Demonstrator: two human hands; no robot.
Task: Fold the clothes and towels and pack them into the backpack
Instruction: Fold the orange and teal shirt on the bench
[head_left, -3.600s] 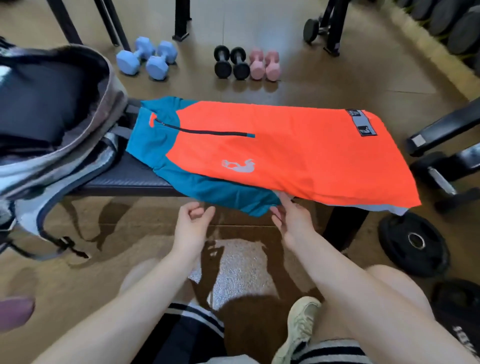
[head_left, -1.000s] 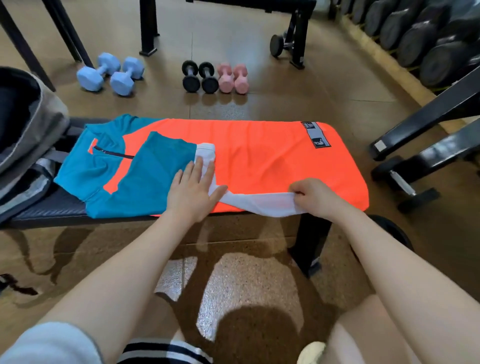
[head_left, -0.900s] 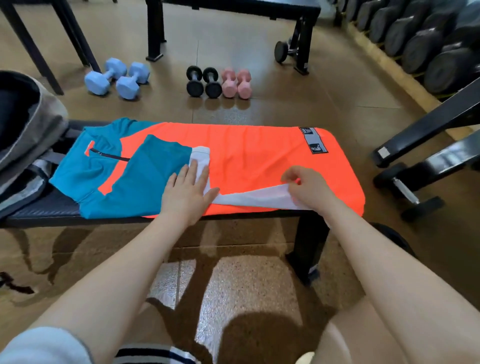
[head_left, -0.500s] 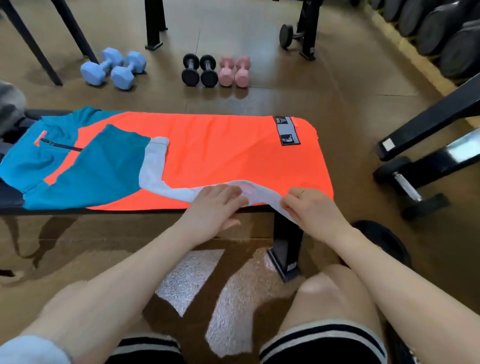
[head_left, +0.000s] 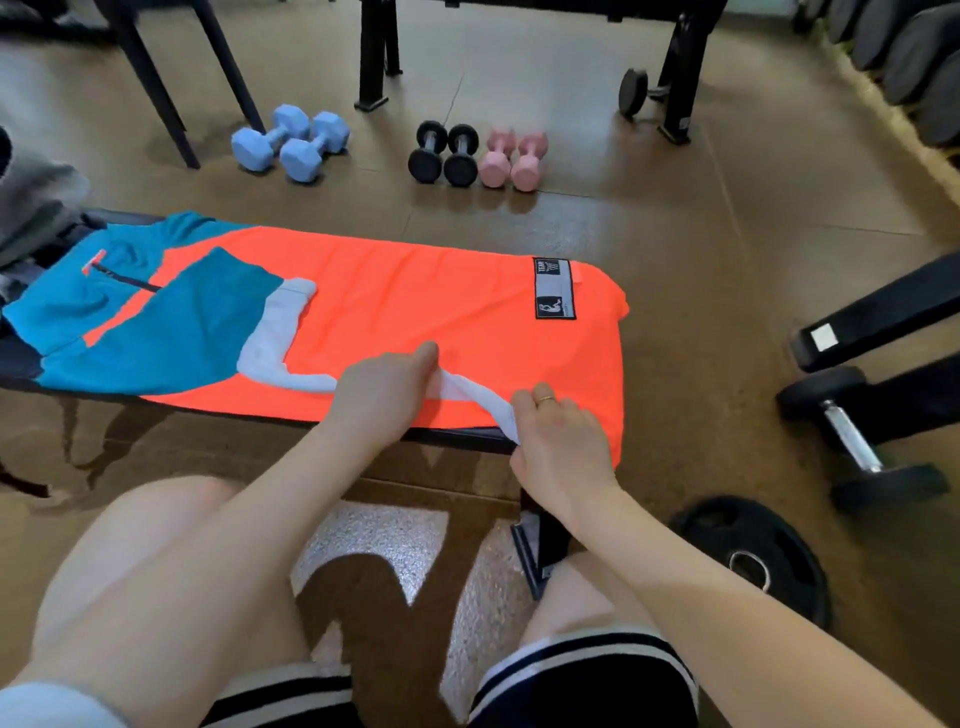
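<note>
A dark bench (head_left: 21, 364) runs left to right, and an orange and teal shirt (head_left: 415, 312) lies flat along it, teal collar to the left, a black label (head_left: 555, 288) near its right end. A teal sleeve (head_left: 171, 327) with a pale cuff is folded across the chest. At the far left edge sits part of a grey backpack (head_left: 36, 208). The left hand (head_left: 382, 397) and right hand (head_left: 558, 447) both pinch a pale strip (head_left: 480, 395) of the shirt at the near edge. Dumbbells (head_left: 291, 140) stand on the floor beyond.
</note>
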